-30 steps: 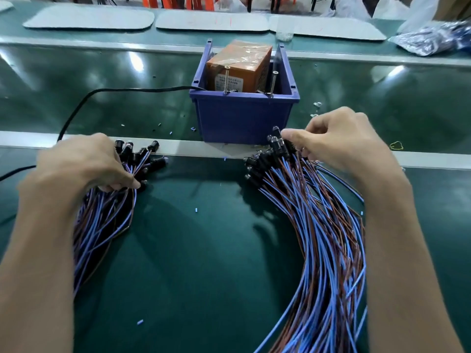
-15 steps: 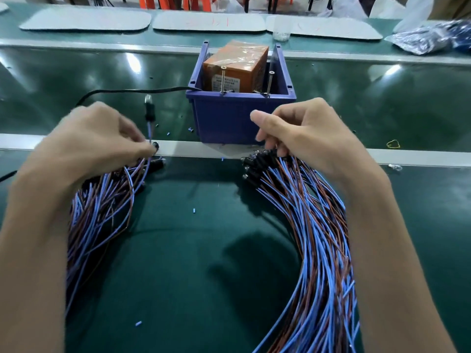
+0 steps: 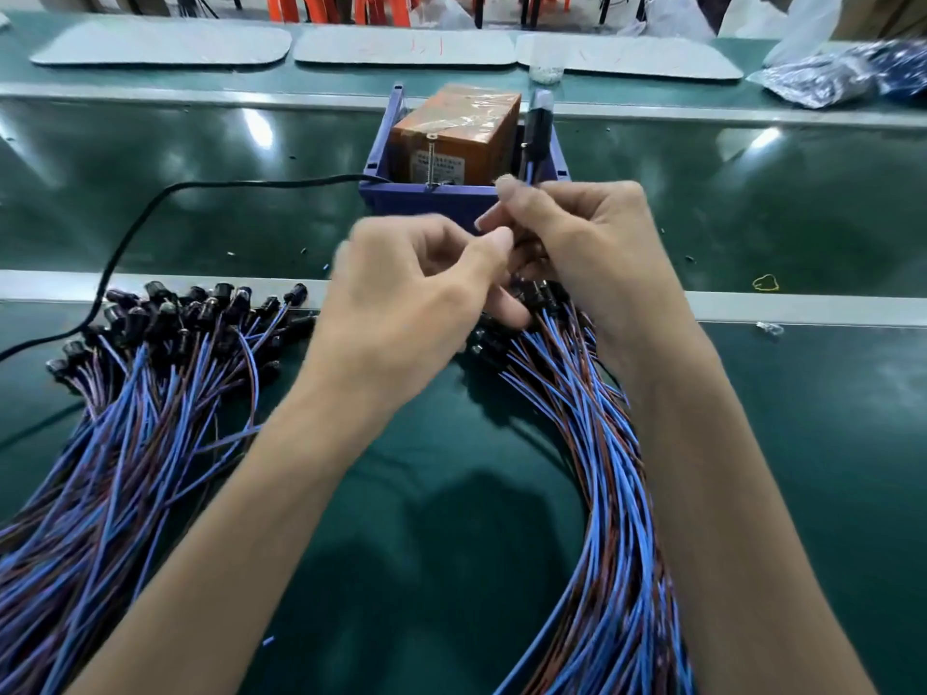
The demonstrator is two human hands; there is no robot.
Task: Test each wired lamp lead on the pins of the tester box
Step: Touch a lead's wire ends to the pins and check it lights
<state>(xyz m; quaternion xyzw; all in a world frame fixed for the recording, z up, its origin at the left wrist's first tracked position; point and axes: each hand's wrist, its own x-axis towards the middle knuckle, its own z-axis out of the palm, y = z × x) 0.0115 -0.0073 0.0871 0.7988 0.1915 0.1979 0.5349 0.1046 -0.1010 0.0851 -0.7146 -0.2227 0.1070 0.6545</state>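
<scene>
- Head view: both forearms reaching far across green table [image 3: 401,544], wrists converging just near of blue bin [image 3: 426,200].
- Right hand [image 3: 582,243] raised, fingers curled, pinching one lamp lead [image 3: 537,127] by its blue wire; black lamp end upright above fingertips, in line with bin's right wall.
- Left hand [image 3: 416,298] knuckles up, fingers curled, thumb tip at right hand's fingers; too blurred to tell what, if anything, pinched.
- Tester box [image 3: 451,127], orange, inside bin; one upright pin [image 3: 430,160] at its near face.
- Right pile [image 3: 592,443] of leads under right wrist; left pile [image 3: 150,373] well apart to left.
- Black cable [image 3: 145,213] from bin's left wall toward near left.
</scene>
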